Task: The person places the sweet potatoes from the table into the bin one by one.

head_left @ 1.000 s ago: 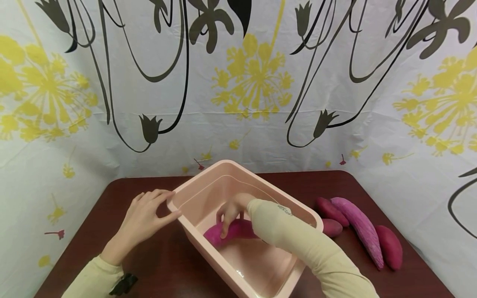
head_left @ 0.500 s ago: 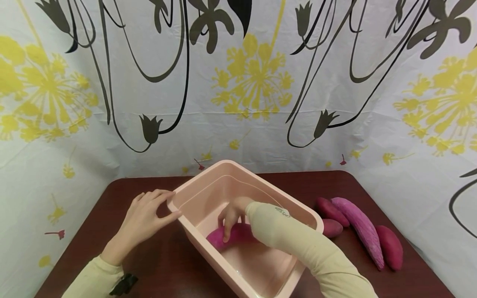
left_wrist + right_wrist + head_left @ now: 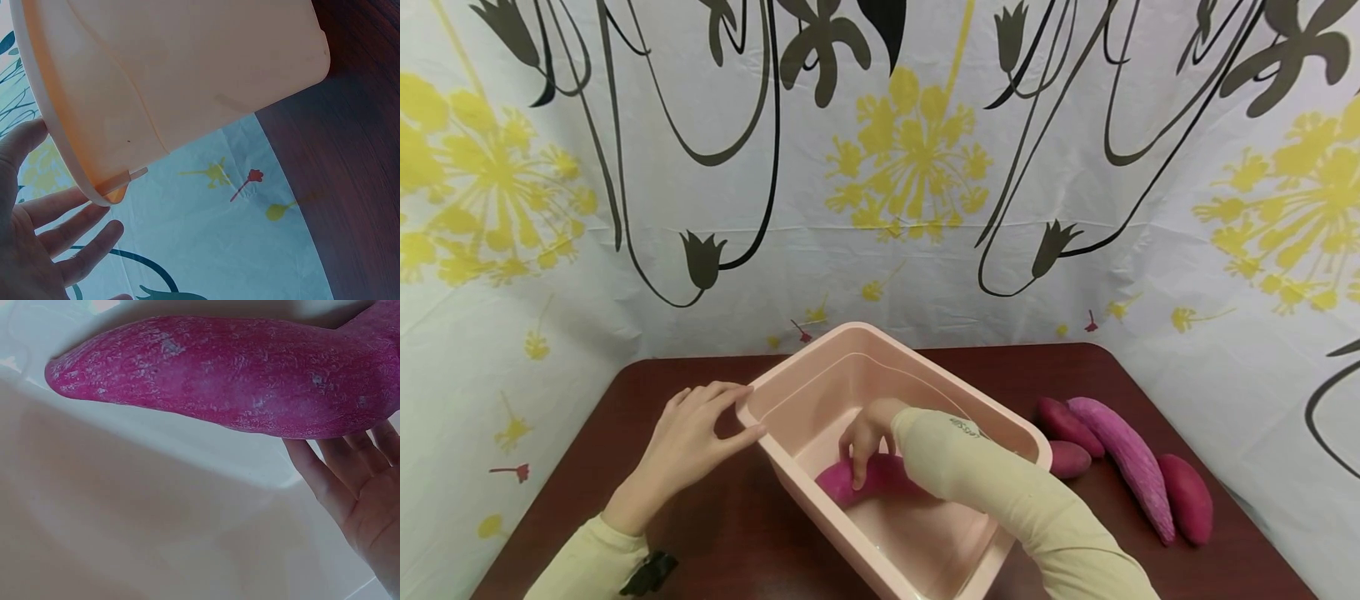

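A peach-coloured plastic tub (image 3: 891,542) stands at an angle on the dark table. My left hand (image 3: 700,433) holds its left corner, thumb on the near side of the rim and fingertips at the other; the left wrist view has the same hand (image 3: 50,225) below the rim. Inside the tub, my right hand (image 3: 870,437) reaches down and grips a magenta-purple sweet potato (image 3: 835,483) with thumb and fingers. Up close, the sweet potato (image 3: 206,375) has pale flecks, and fingers (image 3: 319,475) touch its lower edge. The right sleeve hides part of the tub.
To the right of the tub lie several more sweet potatoes: a long pale-purple one (image 3: 1123,462), a dark red one (image 3: 1186,498) beside it and a small one (image 3: 1069,459) near the rim. A flower-printed sheet (image 3: 917,275) hangs around the reddish-brown table (image 3: 722,533).
My right hand and the sweet potato have shifted slightly toward me and to the right inside the tub. The left hand and the tub have stayed in place.
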The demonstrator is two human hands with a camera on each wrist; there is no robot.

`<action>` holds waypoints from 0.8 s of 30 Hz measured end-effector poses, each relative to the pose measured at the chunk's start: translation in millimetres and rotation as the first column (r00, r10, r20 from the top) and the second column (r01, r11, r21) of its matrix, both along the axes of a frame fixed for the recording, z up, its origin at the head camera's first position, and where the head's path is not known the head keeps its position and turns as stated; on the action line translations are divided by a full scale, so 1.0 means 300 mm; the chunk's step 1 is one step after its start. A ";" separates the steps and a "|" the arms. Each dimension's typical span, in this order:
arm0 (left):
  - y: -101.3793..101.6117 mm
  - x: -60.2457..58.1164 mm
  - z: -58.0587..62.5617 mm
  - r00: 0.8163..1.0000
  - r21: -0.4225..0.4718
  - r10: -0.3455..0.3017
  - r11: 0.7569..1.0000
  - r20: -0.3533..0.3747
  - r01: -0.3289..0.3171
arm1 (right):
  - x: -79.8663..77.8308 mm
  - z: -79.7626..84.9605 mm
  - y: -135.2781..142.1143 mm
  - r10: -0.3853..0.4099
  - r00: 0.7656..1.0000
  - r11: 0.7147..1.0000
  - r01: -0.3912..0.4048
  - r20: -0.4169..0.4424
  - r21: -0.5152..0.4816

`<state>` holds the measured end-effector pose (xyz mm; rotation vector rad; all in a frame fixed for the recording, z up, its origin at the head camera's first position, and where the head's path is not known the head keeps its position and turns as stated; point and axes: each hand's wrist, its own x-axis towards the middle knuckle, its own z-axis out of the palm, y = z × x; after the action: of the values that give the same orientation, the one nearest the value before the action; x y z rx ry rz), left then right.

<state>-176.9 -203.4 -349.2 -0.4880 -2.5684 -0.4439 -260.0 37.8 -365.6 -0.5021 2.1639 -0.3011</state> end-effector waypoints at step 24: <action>0.002 0.000 -0.004 0.999 -0.008 -0.012 1.000 -0.031 0.012 | -0.051 0.082 -0.019 0.102 0.995 0.994 -0.102 0.005 0.041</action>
<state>-176.8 -202.8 -350.3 -0.5090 -2.5401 -0.4272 -275.3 32.1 -341.0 -0.5857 2.1292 -0.2005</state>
